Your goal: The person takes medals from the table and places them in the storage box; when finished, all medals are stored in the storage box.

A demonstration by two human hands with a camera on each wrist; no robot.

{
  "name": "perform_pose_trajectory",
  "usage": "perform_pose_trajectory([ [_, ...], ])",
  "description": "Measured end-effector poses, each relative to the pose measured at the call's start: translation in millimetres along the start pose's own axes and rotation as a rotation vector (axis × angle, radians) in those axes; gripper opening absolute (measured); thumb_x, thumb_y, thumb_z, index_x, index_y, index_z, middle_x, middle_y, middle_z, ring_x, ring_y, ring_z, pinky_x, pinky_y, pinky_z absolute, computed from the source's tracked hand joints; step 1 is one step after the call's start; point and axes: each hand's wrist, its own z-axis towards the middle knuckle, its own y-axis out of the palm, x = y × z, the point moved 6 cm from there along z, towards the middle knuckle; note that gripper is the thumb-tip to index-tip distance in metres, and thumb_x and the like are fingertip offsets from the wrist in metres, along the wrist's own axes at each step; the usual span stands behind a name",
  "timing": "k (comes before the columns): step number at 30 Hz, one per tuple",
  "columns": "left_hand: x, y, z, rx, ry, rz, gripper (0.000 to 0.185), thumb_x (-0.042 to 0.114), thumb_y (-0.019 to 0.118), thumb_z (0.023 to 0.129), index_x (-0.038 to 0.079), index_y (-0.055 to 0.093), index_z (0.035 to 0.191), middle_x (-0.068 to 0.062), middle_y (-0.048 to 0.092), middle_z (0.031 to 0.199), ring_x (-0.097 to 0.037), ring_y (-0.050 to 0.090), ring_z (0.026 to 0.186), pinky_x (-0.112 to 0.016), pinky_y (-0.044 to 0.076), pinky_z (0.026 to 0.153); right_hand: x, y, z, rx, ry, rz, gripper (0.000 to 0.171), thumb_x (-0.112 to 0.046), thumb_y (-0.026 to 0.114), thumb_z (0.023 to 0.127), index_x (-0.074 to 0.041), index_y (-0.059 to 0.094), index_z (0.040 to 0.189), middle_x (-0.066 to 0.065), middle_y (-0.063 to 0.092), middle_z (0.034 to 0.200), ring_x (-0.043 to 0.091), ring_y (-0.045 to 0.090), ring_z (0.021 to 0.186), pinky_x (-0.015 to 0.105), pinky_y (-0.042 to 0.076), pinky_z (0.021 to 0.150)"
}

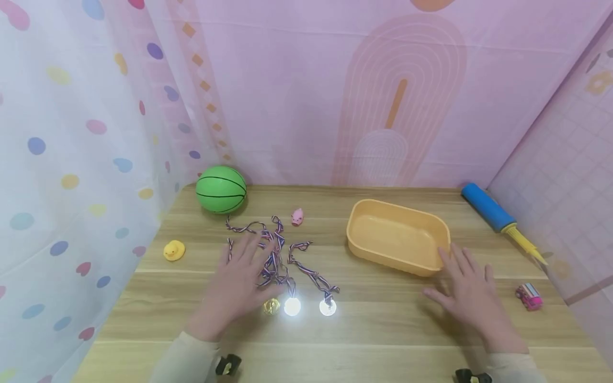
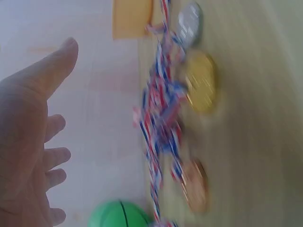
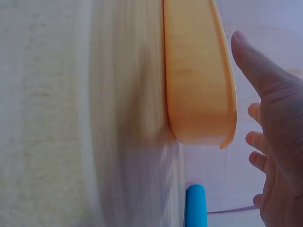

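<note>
My left hand (image 1: 238, 284) hovers above a tangle of striped medal ribbons (image 1: 273, 260), fingers spread and nothing held. By its thumb lie a yellowish medal (image 1: 271, 306) and a medal whitened by glare (image 1: 292, 306); a third medal (image 1: 328, 307) lies farther right on its own ribbon. The left wrist view, blurred, shows a silver medal (image 2: 190, 24), a gold medal (image 2: 201, 82) and a bronze medal (image 2: 195, 187). My right hand (image 1: 471, 298), fingers apart and holding nothing, is at the near right end of an orange plastic basin (image 1: 397, 260); contact cannot be told in the head view.
A green ball (image 1: 221, 190) sits at the back left, with a yellow duck (image 1: 174, 250) nearer me. Behind the ribbons stands a pink pig toy (image 1: 297, 217). On the right lie a blue-and-yellow pump (image 1: 490, 207) and a small pink toy car (image 1: 529, 297). Curtains border the table.
</note>
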Motion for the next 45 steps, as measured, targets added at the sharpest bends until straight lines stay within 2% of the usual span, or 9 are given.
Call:
perform_pose_trajectory([
  [3, 21.9, -1.4, 19.2, 0.025, 0.079, -0.024, 0.09, 0.079, 0.041, 0.082, 0.02, 0.032, 0.15, -0.009, 0.013, 0.159, -0.032, 0.008, 0.146, -0.062, 0.007, 0.111, 7.8, -0.2, 4.7, 0.027, 0.015, 0.047, 0.093, -0.053, 0.068, 0.083, -0.012, 0.022, 0.152, 0.024, 0.018, 0.155, 0.049, 0.017, 0.138, 0.078, 0.004, 0.098],
  [7, 53.8, 7.0, 47.5, -0.004, 0.184, -0.062, 0.084, 0.069, 0.048, 0.087, 0.016, 0.032, 0.15, -0.011, 0.016, 0.159, -0.029, 0.01, 0.146, -0.055, 0.01, 0.113, 19.5, -0.9, 12.9, 0.085, 0.013, 0.102, 0.085, -0.048, 0.069, 0.085, -0.005, 0.031, 0.148, 0.029, 0.028, 0.148, 0.055, 0.028, 0.129, 0.076, 0.015, 0.097],
  [11, 81.3, 26.6, 77.2, -0.028, 0.279, -0.118, 0.081, 0.062, 0.051, 0.09, 0.013, 0.029, 0.15, -0.011, 0.024, 0.156, -0.027, 0.019, 0.144, -0.047, 0.016, 0.114, 31.2, -2.7, 19.9, 0.111, 0.034, 0.166, 0.077, -0.042, 0.068, 0.087, 0.002, 0.037, 0.143, 0.032, 0.033, 0.143, 0.057, 0.034, 0.123, 0.072, 0.025, 0.095],
  [17, 109.5, 63.9, 112.9, -0.029, 0.368, -0.212, 0.078, 0.053, 0.055, 0.092, 0.009, 0.028, 0.15, -0.012, 0.028, 0.155, -0.027, 0.027, 0.141, -0.042, 0.023, 0.113, 44.9, 0.6, 21.9, 0.078, 0.117, 0.289, 0.068, -0.04, 0.06, 0.094, 0.0, 0.037, 0.144, 0.03, 0.032, 0.145, 0.054, 0.031, 0.127, 0.071, 0.025, 0.096],
  [21, 119.2, 81.5, 124.9, -0.075, 0.362, -0.187, 0.08, 0.056, 0.052, 0.093, 0.008, 0.025, 0.151, -0.012, 0.023, 0.157, -0.026, 0.021, 0.143, -0.039, 0.017, 0.115, 49.2, 11.5, 22.5, 0.057, 0.126, 0.333, 0.066, -0.039, 0.057, 0.096, 0.0, 0.036, 0.144, 0.03, 0.033, 0.145, 0.054, 0.031, 0.128, 0.07, 0.025, 0.097],
  [24, 122.7, 87.6, 131.4, -0.107, 0.337, -0.165, 0.083, 0.058, 0.048, 0.093, 0.007, 0.019, 0.153, -0.011, 0.015, 0.159, -0.025, 0.014, 0.145, -0.039, 0.014, 0.116, 50.9, 18.0, 23.2, 0.041, 0.134, 0.342, 0.065, -0.039, 0.054, 0.097, 0.002, 0.035, 0.144, 0.031, 0.032, 0.145, 0.054, 0.029, 0.129, 0.07, 0.024, 0.098],
  [29, 124.5, 93.2, 142.0, -0.128, 0.305, -0.134, 0.089, 0.068, 0.034, 0.092, 0.008, 0.01, 0.154, -0.007, 0.004, 0.16, -0.026, 0.011, 0.146, -0.045, 0.019, 0.114, 52.5, 22.3, 25.2, 0.018, 0.152, 0.335, 0.068, -0.042, 0.05, 0.099, 0.0, 0.03, 0.148, 0.029, 0.025, 0.151, 0.053, 0.024, 0.133, 0.07, 0.021, 0.1],
  [35, 123.1, 92.0, 149.0, -0.15, 0.262, -0.146, 0.091, 0.073, 0.022, 0.09, 0.011, 0.006, 0.154, -0.002, -0.002, 0.16, -0.026, 0.009, 0.146, -0.046, 0.018, 0.114, 53.8, 25.1, 29.4, -0.016, 0.156, 0.332, 0.073, -0.045, 0.048, 0.099, -0.003, 0.02, 0.151, 0.021, 0.015, 0.157, 0.049, 0.018, 0.138, 0.068, 0.018, 0.103],
  [45, 117.5, 79.8, 146.7, -0.179, 0.187, -0.144, 0.09, 0.072, 0.023, 0.091, 0.01, 0.008, 0.154, -0.004, 0.003, 0.16, -0.025, 0.01, 0.146, -0.047, 0.016, 0.115, 49.9, 23.9, 41.8, -0.044, 0.146, 0.355, 0.075, -0.043, 0.048, 0.099, -0.005, 0.013, 0.153, 0.018, 0.011, 0.158, 0.046, 0.015, 0.14, 0.065, 0.016, 0.107],
])
